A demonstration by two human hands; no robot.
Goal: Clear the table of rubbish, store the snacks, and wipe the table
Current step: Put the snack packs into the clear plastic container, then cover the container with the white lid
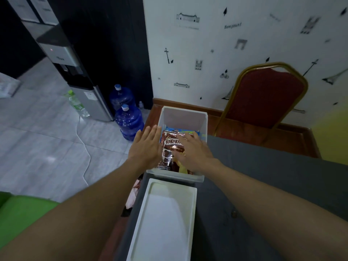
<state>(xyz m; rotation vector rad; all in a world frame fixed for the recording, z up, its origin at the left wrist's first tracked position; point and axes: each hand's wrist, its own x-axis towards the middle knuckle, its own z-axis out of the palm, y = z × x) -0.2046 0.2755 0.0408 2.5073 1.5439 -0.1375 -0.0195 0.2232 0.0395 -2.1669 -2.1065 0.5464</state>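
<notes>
Palms flat: left hand (146,146) at white bin (183,117), right hand (192,149) on snack packet (168,147) (fingers straight).

White storage box (183,117) sits open at the far left corner of the grey table (263,185). Its white lid (165,223) lies flat on the table, just nearer the person. A brown cereal packet (168,147) lies on top in the box, with a blue packet (180,129) behind it. Right hand (192,149) rests flat on the brown packet, fingers spread. Left hand (146,147), fingers straight, is over the box's left rim beside the packet; contact unclear. Red chair (263,97) stands behind the table.
</notes>
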